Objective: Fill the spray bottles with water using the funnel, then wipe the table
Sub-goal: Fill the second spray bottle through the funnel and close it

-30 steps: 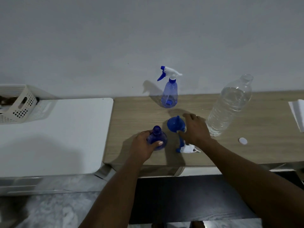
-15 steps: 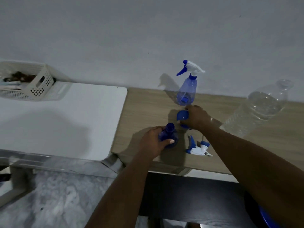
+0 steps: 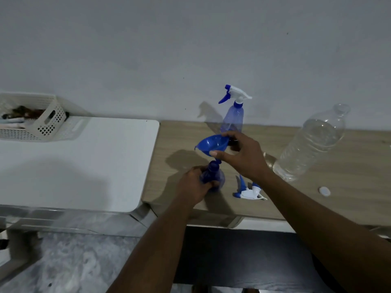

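Note:
My left hand (image 3: 193,186) grips a blue spray bottle (image 3: 212,176) with its top off, standing near the wooden table's (image 3: 338,187) front left corner. My right hand (image 3: 243,155) holds a blue funnel (image 3: 211,143) tilted just above that bottle's neck, spout pointing down at the opening. The removed white and blue spray head (image 3: 248,191) lies on the table to the right of the bottle. A second spray bottle (image 3: 232,117) with its trigger head on stands at the back by the wall. A large clear water bottle (image 3: 311,144), uncapped, stands to the right.
A small white cap (image 3: 324,191) lies on the wood right of the spray head. A white table (image 3: 74,161) adjoins on the left, with a white perforated basket (image 3: 31,123) of items at its back. The wall runs close behind.
My right hand has lifted the funnel off the table and brought it over the open bottle's neck. My left hand has kept its grip on the bottle.

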